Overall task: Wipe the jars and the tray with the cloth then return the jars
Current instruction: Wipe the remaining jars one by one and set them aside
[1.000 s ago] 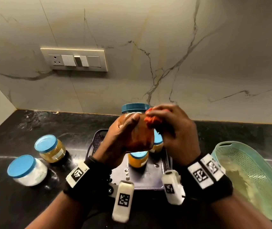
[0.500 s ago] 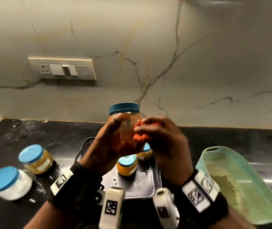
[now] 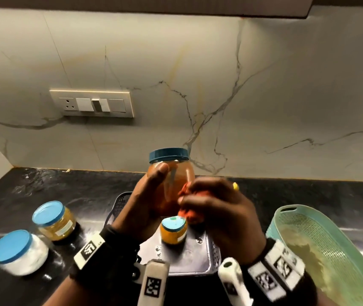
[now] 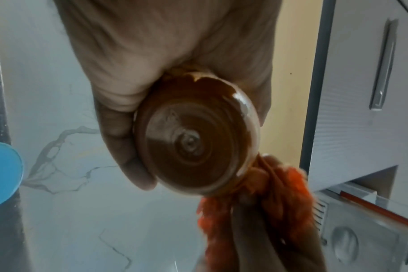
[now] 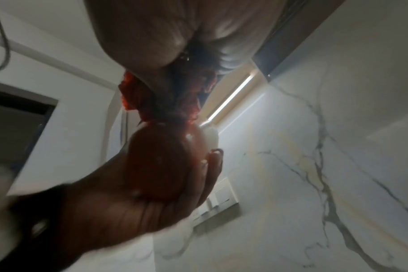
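Note:
My left hand [image 3: 145,204] grips a tall jar of red-brown powder [image 3: 174,184] with a dark blue lid, held upright above the dark tray [image 3: 189,259]. Its round base [image 4: 193,145] fills the left wrist view. My right hand [image 3: 218,208] holds a bunched orange cloth [image 3: 189,208] pressed to the jar's lower right side. The cloth [image 5: 151,99] meets the jar [image 5: 161,162] in the right wrist view. One small yellow jar [image 3: 173,230] stands on the tray. A yellow jar [image 3: 54,220] and a white jar [image 3: 19,252] stand on the counter at left.
A teal perforated basket [image 3: 330,257] lies on the black counter [image 3: 83,191] at right. A switch plate [image 3: 92,103] is set in the marble wall behind. A cabinet underside runs along the top.
The cloth has slid down the jar from near the lid to its lower side. The camera has tilted up, so everything sits lower in the picture.

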`<action>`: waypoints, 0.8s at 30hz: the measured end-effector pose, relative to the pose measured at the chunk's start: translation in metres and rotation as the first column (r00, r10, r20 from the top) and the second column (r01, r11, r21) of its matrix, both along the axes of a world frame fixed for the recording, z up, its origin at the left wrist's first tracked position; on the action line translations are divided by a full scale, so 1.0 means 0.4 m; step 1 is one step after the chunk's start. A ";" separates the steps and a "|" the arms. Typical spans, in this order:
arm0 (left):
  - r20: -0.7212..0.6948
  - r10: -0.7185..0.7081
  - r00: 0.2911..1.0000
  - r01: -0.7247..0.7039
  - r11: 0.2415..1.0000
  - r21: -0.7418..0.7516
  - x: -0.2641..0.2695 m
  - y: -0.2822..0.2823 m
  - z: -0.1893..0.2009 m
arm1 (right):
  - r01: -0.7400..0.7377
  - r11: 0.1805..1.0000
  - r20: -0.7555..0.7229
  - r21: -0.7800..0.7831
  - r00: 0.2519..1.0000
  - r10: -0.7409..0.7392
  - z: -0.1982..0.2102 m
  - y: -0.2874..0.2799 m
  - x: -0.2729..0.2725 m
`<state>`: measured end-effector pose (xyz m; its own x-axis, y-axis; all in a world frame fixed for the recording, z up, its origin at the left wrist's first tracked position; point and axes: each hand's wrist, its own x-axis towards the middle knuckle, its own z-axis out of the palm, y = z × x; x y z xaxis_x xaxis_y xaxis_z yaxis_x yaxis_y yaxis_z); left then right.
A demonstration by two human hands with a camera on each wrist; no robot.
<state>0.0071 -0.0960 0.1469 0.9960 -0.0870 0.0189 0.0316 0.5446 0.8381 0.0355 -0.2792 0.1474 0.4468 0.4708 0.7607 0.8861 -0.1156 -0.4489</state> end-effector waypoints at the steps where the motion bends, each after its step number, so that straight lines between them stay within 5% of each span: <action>1: 0.014 0.005 1.000 -0.005 1.000 0.019 -0.001 -0.009 -0.004 | 0.046 0.999 -0.035 0.023 0.998 -0.046 0.007 -0.003 0.030; 5: 0.005 0.043 0.999 -0.043 0.999 0.032 -0.004 -0.036 -0.007 | 0.171 0.980 -0.203 0.105 0.968 -0.147 0.020 0.002 0.073; 12: -0.056 0.027 0.998 -0.035 0.988 -0.150 -0.003 -0.001 -0.041 | 0.095 0.995 -0.056 0.008 0.994 -0.095 -0.022 -0.017 0.000; 19: 0.069 0.142 0.987 -0.152 0.975 0.164 -0.005 -0.012 -0.035 | 0.040 0.993 0.137 -0.111 0.990 -0.025 -0.043 -0.006 0.017; 24: 0.075 0.154 0.985 -0.164 0.975 0.149 -0.016 -0.042 -0.028 | 0.123 0.992 -0.133 0.029 0.984 -0.118 0.001 0.007 0.082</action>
<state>0.0007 -0.1128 0.1356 0.9945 0.0660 0.0809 -0.1007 0.4025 0.9098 0.0684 -0.2763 0.1477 0.5951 0.3798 0.7082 0.8003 -0.1991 -0.5656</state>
